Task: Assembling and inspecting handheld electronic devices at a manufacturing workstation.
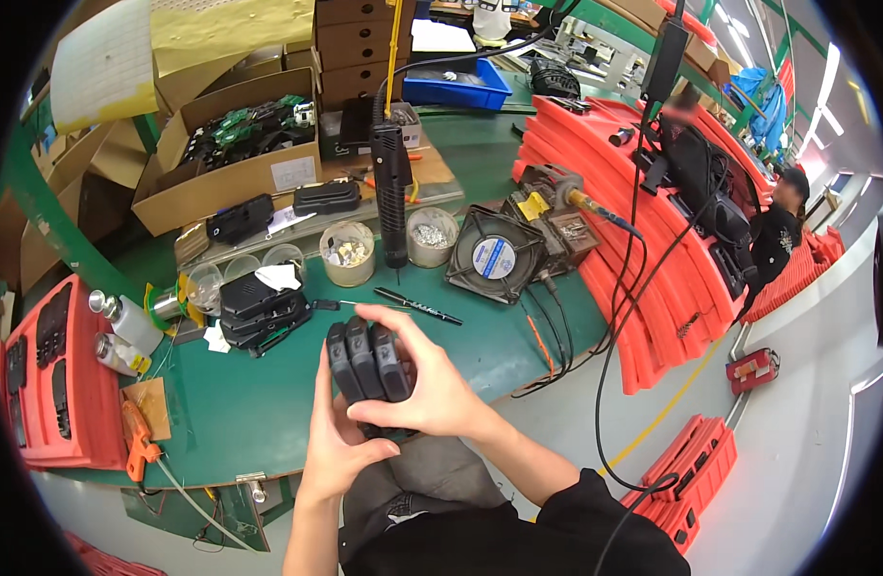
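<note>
Three black plastic device housings (364, 359) stand side by side in a block between my two hands, over the near edge of the green bench. My left hand (331, 437) grips them from the left and below. Around their right side and top curls my right hand (427, 384), with its thumb across the near faces. Beyond them on the bench lies a black pen (418, 306). A black electric screwdriver (390, 192) hangs upright above it, its bit pointing down. To the left sits a stack of black housings (261, 312) with a scrap of white paper on top.
Two tubs of small parts (348, 253) (431, 236), a square fan (493, 257) and a soldering iron (595, 206) stand behind. Red foam trays (624, 259) rise at right, cables draping past them. An orange glue gun (137, 442) rests at left. Another person (775, 235) stands far right.
</note>
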`<state>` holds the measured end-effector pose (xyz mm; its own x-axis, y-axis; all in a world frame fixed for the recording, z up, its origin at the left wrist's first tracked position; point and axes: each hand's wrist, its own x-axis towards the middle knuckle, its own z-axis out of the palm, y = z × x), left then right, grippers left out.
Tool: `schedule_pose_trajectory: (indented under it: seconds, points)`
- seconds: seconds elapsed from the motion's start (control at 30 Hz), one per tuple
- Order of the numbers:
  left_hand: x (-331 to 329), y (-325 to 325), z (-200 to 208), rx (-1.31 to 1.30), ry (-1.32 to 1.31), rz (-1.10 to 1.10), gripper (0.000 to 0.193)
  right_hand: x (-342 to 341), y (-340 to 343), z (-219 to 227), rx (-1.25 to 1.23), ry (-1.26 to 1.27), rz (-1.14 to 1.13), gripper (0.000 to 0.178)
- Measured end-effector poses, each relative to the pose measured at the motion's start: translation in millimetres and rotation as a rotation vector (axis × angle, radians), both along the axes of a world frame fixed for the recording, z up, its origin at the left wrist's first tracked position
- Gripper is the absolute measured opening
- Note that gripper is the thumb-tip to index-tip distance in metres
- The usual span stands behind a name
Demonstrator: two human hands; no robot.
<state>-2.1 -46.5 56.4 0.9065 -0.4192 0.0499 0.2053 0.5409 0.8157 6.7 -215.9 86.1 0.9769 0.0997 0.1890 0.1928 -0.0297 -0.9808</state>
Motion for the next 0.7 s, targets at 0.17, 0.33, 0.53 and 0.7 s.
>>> schedule_pose_trajectory:
  seconds: [0.17, 0.33, 0.53, 0.7]
  points:
    - [2.4, 1.9, -19.8, 0.127, -0.030, -0.062, 0.105, -1.4, 7.7, -1.6, -0.049, -0.012, 0.074, 0.100]
    - [-1.0, -1.8, -15.6, 0.166, 0.024, -0.049, 0.105, -4.3, 8.0, -2.6, -0.087, 0.035, 0.072, 0.101]
    - [1.1, -2.4, -17.5, 0.149, -0.030, -0.056, 0.099, -7.1, 1.3, 3.3, -0.182, 0.031, 0.101, 0.110]
    - [4.5, -4.7, -8.4, 0.118, -0.041, -0.065, 0.096, -7.0, -1.8, -9.4, 0.108, 0.159, 0.182, 0.121]
